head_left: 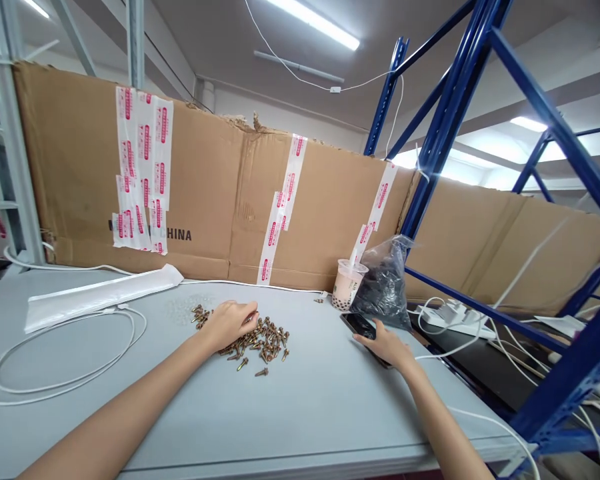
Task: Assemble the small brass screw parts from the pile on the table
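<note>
Fingers of the left hand [230, 323] curl inward over the near-left part of a pile of screws [269, 340] on the grey table [320, 413]; the back of the hand hides what lies under it, so I cannot tell whether they pinch a screw. Across the black phone [359, 325], the right hand [386, 343] rests with thumb and forefinger apart, the phone between them; whether they press on its edges, I cannot tell. It lies flat on the table, right of the screws and well apart from them.

Just beyond the phone stand a drink cup [348, 288] and a plastic bag [384, 287] with dark contents, close against each other. That crowding looks like the main risk: a forward push of the right hand could bump the cup, and a spill would probably run onto the phone. If the bag slumped, it might tip the cup as well.

On the left, a broad sweep of the hand could scatter the pile, since nothing fences it in; one stray screw [261, 372] already lies apart on the near side. Small clear bits [180, 308] sit close to the pile's far-left end, and a careless drag could mix the two.
</note>
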Motion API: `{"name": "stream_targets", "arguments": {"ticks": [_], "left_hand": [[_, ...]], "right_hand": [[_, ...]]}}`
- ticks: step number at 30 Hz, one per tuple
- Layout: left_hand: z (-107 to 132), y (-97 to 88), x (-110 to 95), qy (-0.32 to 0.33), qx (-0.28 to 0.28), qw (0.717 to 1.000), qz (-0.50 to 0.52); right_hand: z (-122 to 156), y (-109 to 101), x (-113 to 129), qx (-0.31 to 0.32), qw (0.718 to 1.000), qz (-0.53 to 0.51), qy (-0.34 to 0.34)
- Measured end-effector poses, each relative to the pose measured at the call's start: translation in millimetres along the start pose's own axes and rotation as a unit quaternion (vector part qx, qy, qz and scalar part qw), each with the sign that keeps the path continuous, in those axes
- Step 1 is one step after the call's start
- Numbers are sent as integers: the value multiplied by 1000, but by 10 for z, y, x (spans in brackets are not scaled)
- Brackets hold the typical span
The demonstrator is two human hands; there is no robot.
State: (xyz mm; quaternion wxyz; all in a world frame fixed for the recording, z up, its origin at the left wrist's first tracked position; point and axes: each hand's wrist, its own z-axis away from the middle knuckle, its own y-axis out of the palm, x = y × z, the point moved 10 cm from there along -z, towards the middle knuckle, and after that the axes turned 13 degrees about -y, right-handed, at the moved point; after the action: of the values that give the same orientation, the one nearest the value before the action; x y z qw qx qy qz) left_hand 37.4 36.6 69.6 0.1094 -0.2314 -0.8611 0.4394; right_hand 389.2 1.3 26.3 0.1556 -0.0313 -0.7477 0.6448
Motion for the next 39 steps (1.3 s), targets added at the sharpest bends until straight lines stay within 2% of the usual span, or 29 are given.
{"name": "stream_targets", "arguments": {"ticks": [6, 12, 16, 23, 28, 32, 35, 39], "left_hand": [[20, 44, -58, 21, 15, 1000, 16], [20, 83, -89, 41, 21, 999, 27], [26, 109, -127, 49, 28, 998, 19], [30, 87, -150, 50, 27, 998, 1], [37, 127, -172, 65, 33, 997, -9], [24, 154, -136, 60, 38, 997, -21], [17, 165, -122, 64, 41, 997, -25], [10, 184, -108, 67, 49, 996, -26]], "right_hand": [[-47, 37, -92, -25, 1000, 8, 17], [-147, 117, -174, -32, 999, -40, 5], [-172, 117, -241, -52, 997, -59, 20], [-176, 73, -205, -42, 998, -49, 16], [-264, 120, -201, -15, 999, -32, -32], [-425, 68, -83, -38, 987, -68, -139], [-509, 16, 52, -42, 973, -53, -220], [-574, 41, 164, -23, 961, -25, -274]]}}
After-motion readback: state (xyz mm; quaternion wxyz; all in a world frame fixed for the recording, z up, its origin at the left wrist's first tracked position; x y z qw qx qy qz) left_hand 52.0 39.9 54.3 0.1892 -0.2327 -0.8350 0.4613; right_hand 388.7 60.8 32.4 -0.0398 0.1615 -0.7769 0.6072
